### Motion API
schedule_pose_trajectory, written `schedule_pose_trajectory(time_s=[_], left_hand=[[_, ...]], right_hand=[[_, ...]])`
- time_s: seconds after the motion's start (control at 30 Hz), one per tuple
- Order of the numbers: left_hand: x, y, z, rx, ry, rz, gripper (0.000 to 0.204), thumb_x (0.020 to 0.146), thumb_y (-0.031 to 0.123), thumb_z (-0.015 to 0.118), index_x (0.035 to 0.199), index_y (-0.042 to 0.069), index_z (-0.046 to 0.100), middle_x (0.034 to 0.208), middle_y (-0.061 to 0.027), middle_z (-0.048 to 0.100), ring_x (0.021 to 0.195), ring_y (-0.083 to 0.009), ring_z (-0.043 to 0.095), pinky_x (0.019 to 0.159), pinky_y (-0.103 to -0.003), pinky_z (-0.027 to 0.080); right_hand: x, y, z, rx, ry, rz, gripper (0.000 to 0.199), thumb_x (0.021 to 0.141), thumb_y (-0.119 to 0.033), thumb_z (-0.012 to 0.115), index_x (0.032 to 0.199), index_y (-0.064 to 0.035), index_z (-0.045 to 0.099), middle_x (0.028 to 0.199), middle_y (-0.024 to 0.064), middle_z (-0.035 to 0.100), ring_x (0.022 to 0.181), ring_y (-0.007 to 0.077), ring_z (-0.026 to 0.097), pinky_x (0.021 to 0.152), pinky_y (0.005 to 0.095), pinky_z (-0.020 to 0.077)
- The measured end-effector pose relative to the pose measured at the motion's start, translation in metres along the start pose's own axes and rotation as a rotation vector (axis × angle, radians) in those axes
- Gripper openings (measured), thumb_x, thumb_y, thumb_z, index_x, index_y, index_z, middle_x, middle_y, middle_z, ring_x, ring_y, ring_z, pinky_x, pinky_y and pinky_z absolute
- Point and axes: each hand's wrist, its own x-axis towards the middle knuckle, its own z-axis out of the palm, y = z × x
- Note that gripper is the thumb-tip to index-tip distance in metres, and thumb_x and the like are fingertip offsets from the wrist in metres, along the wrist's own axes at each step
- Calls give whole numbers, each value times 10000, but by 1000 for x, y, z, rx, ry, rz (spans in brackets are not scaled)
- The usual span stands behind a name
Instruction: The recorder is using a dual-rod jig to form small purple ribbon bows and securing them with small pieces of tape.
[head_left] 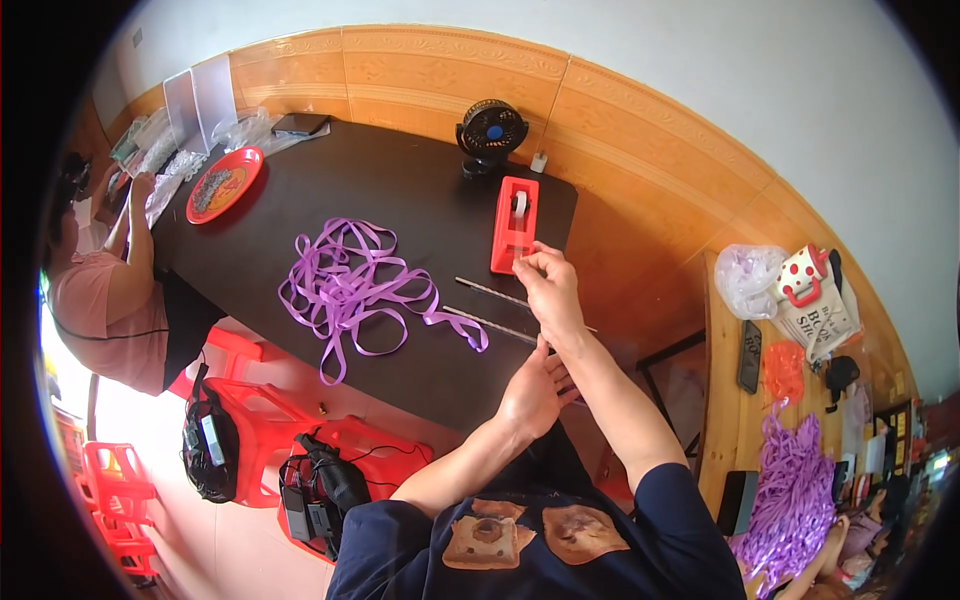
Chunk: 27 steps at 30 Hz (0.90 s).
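My right hand (552, 290) is closed at the near end of a red tape dispenser (503, 232), its thumb and finger pinching at the strip of clear tape. My left hand (537, 396) lies below it, with thumb and fingertip pinched on the near end of a thin rod (490, 324). Next to that rod's far part is the loose end of a purple ribbon (345, 290), which spreads over the dark table in a tangled heap. A second thin rod (490, 290) lies roughly parallel, partly hidden by my right hand.
A small black fan (492, 132) stands beyond the dispenser. On the left, a person in pink (110, 300) works near a red plate (225, 186) of small grey pieces. Red stools (260, 430) hold black bags. Along the right, a wooden table (722, 400) carries more purple ribbon.
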Motion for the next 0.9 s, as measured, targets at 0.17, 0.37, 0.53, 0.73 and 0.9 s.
schedule_pose_trajectory(time_s=[0.17, 0.37, 0.53, 0.73, 0.9], left_hand=[[2, -4, -5, -35, 5, 16, 611, 1013, 486, 222, 1320, 6, 442, 1272, -127, 543, 1186, -252, 486, 1029, -425, 328], [2, -5, -4, 5, 20, -35, 671, 984, 552, 278, 1352, 7, 410, 1312, -130, 509, 1224, -248, 451, 1026, -400, 308], [6, -4, -7, 43, 10, -35, 725, 974, 576, 274, 1384, -16, 360, 1341, -139, 479, 1244, -277, 428, 1009, -391, 301], [3, -2, -5, 90, -11, -28, 730, 981, 567, 244, 1412, -16, 325, 1403, -154, 439, 1237, -282, 430, 1017, -389, 301], [5, -2, -9, 96, -8, -26, 712, 991, 553, 223, 1407, -13, 337, 1389, -152, 451, 1225, -277, 437, 1008, -384, 314]], right_hand=[[-8, 27, 4, -132, 93, 72, 127, 812, -94, 684, 772, 25, 663, 969, 146, 621, 1026, 228, 546, 886, 342, 403], [7, 53, -13, -204, 28, 17, 98, 778, -48, 689, 731, 30, 654, 796, 113, 628, 823, 202, 560, 712, 335, 428], [0, 53, -40, -424, -58, 34, 51, 718, -129, 682, 715, -78, 678, 1170, 107, 597, 1170, 331, 442, 883, 539, 362], [1, 15, -127, 22, -555, 121, 197, 895, -106, 574, 761, 19, 646, 1259, 176, 556, 1089, 210, 517, 895, 335, 391], [-16, 20, -146, 23, -792, 276, 215, 902, -142, 583, 747, 0, 628, 1293, 147, 532, 1057, 189, 486, 913, 339, 373]])
